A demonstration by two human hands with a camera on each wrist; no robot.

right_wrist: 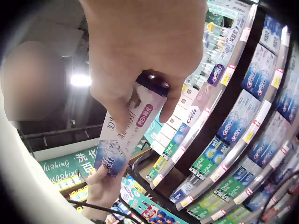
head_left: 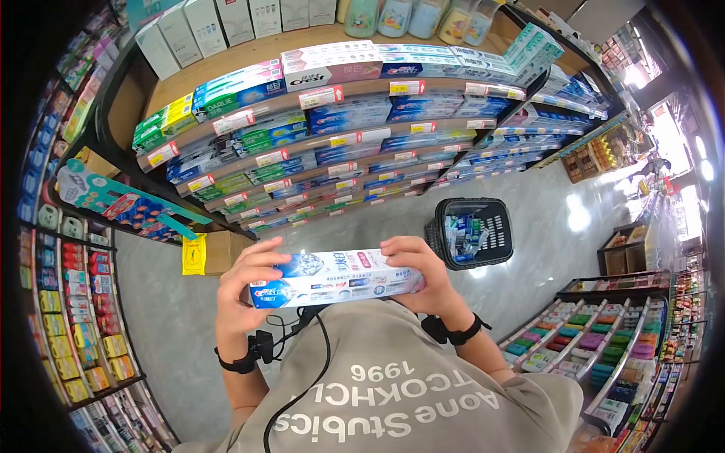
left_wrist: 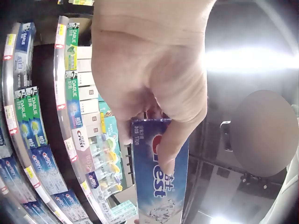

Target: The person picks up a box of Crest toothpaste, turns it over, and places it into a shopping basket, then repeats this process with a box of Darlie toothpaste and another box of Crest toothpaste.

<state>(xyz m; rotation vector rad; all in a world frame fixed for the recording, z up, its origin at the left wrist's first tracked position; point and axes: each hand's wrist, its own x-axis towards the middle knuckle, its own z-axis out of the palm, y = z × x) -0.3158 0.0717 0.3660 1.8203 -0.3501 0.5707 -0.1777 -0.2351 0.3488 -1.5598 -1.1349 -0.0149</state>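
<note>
A blue and white Crest toothpaste box (head_left: 340,278) is held level in front of the chest, between both hands. My left hand (head_left: 245,285) grips its left end, with the thumb lying over the printed face in the left wrist view. At the right end, my right hand (head_left: 424,273) pinches the box between thumb and fingers. The right wrist view shows the same toothpaste box (right_wrist: 122,133) running from the right hand down to the left hand (right_wrist: 103,190). Parts of the ends are hidden by the fingers.
Ahead stands a tiered shelf with rows of toothpaste boxes (head_left: 332,64) and price tags. A black shopping basket (head_left: 472,266) with several packages in it sits on the floor (head_left: 396,219) at the right. A cardboard box (head_left: 225,253) is at the shelf's lower left.
</note>
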